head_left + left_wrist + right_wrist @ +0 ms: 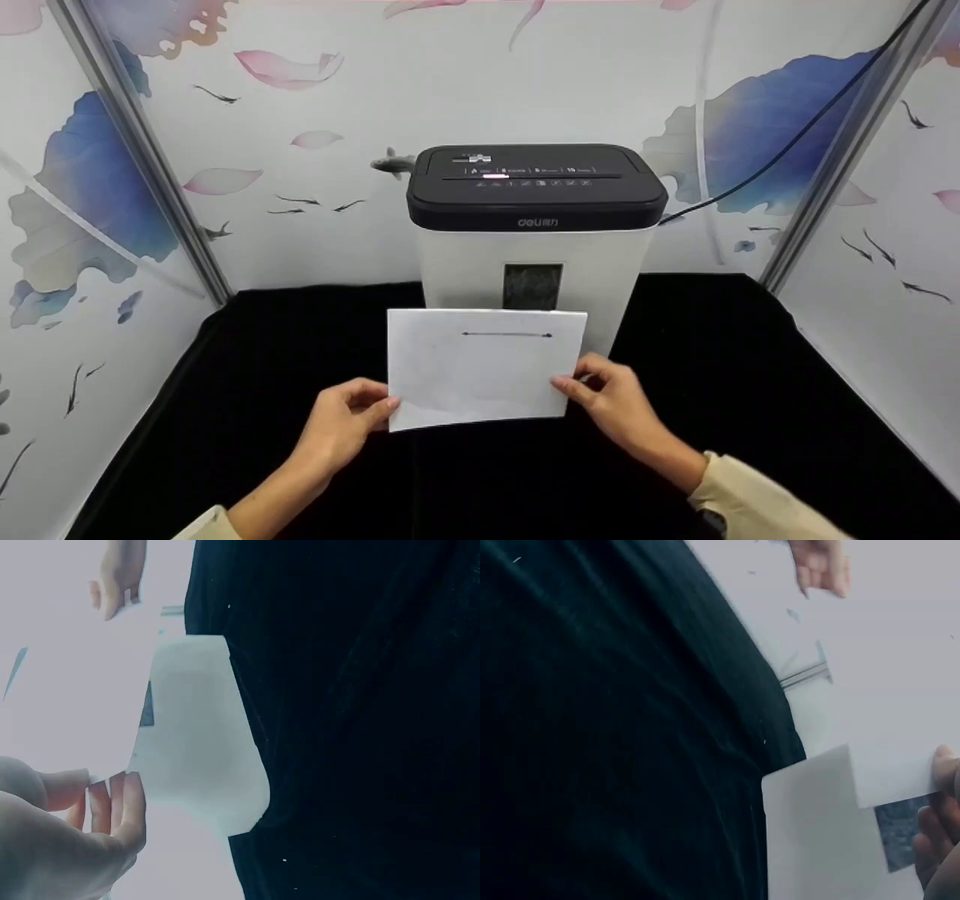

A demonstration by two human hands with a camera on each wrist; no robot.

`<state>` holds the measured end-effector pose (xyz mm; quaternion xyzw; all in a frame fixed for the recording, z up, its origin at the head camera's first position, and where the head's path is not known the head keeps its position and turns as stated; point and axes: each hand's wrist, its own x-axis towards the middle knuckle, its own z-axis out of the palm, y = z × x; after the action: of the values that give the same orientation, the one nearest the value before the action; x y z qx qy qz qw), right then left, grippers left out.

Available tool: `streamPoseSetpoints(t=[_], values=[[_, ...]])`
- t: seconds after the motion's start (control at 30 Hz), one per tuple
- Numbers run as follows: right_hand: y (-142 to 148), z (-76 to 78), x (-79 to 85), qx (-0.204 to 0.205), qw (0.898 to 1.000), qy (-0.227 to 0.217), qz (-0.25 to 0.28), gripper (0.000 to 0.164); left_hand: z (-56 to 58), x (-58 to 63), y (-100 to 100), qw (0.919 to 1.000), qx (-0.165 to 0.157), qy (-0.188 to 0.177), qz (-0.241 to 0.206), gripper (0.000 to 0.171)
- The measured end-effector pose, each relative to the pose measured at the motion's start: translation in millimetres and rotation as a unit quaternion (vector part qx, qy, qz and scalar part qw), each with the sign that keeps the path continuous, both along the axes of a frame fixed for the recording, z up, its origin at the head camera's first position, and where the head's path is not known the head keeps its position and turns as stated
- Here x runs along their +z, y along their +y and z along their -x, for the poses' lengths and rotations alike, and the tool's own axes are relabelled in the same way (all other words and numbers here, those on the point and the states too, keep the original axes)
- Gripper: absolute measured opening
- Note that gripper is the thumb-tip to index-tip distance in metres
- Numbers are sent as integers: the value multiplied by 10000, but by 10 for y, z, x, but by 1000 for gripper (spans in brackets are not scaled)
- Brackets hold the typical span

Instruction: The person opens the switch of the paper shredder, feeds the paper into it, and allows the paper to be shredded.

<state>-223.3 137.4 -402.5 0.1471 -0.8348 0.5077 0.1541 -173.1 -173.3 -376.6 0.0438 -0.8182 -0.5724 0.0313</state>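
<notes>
A sheet of white paper [480, 375] with a thin dark line drawn near its top is held up between both hands. My left hand [341, 424] pinches its lower left edge, thumb in front and fingers behind. At the right edge, my right hand [615, 397] pinches it the same way. In the left wrist view the paper [82, 690] spans from the near left hand [75, 825] to the other hand at the top. Behind the sheet stands a white paper shredder [457, 270] with a black top [536, 187], its lower front partly hidden by the paper.
A black cloth [315, 337] covers the table under the shredder. A black cable [795, 142] runs from the shredder up to the upper right. Printed panels [337, 225] in metal frames [142, 150] enclose the back and both sides.
</notes>
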Motion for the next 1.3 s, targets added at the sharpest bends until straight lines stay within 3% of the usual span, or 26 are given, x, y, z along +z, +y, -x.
streamPoseSetpoints(t=[0.17, 0.3, 0.43, 0.6, 0.73, 0.9, 1.07, 1.3], values=[[184, 114, 267, 50, 9928, 984, -682, 14, 77, 114, 107, 9996, -104, 253, 38, 11], [269, 176, 516, 30, 9861, 1334, -988, 16, 149, 239, 158, 9991, -129, 388, 136, 11], [322, 188, 666, -116, 9853, 1313, -1084, 19, 211, 440, 180, 9976, -254, 549, 324, 11], [348, 240, 810, -216, 9887, 1193, -883, 17, 284, 751, 171, 9895, -344, 825, 1137, 14], [393, 316, 964, -241, 9907, 960, -936, 18, 370, 968, 194, 9831, -424, 960, 1499, 16], [473, 431, 1271, -259, 9882, 918, -1197, 22, 524, 1191, 249, 9815, -623, 1052, 1476, 20], [508, 551, 1593, -425, 9830, 1310, -1218, 24, 684, 1383, 306, 9820, -721, 1176, 1287, 21], [592, 660, 1857, -746, 9808, 1384, -1157, 25, 852, 1643, 436, 9751, -668, 1583, 1401, 19]])
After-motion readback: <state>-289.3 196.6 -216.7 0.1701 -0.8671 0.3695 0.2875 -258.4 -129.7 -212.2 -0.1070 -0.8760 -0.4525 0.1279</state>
